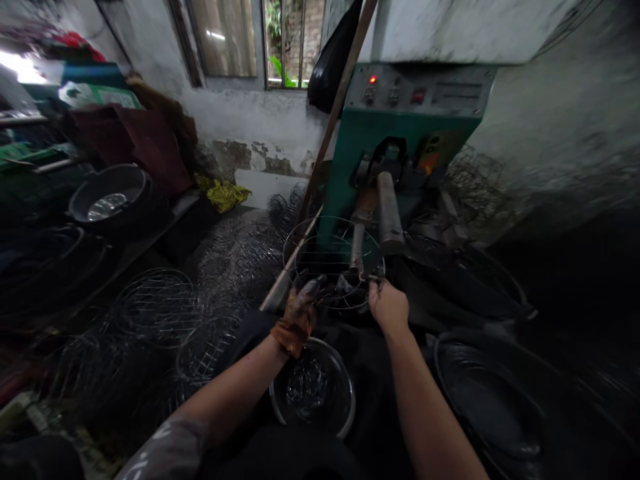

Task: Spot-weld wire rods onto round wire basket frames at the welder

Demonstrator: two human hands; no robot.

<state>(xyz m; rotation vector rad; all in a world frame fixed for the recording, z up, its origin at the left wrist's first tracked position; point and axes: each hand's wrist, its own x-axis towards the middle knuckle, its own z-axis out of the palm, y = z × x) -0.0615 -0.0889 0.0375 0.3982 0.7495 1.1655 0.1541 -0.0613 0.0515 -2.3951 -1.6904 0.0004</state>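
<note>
A round wire rack [330, 253], with thin parallel wires across its ring, is held in front of a green spot-welding machine [340, 173]. My left hand [299, 312], in a stained brown glove with dark fingertips, grips the rack's near left rim. At the near right edge, my bare right hand [390, 305] is closed in a pinch on a small dark metal piece against the rim; its exact shape is hard to make out. The machine's lower electrode arm [357, 243] reaches down to the rack, and a thick upper arm [389, 207] juts out above. Below my hands sits a metal bowl [351, 387] of small shiny wire pieces.
Wire racks [155, 300] lie heaped on the left, beside a tangled wire pile [235, 253]. A wooden stick [283, 277] slants by the machine. Dark basins [113, 193] stand farther left. Another round dark container [490, 393] is at lower right. A red light glows on the control panel [415, 93].
</note>
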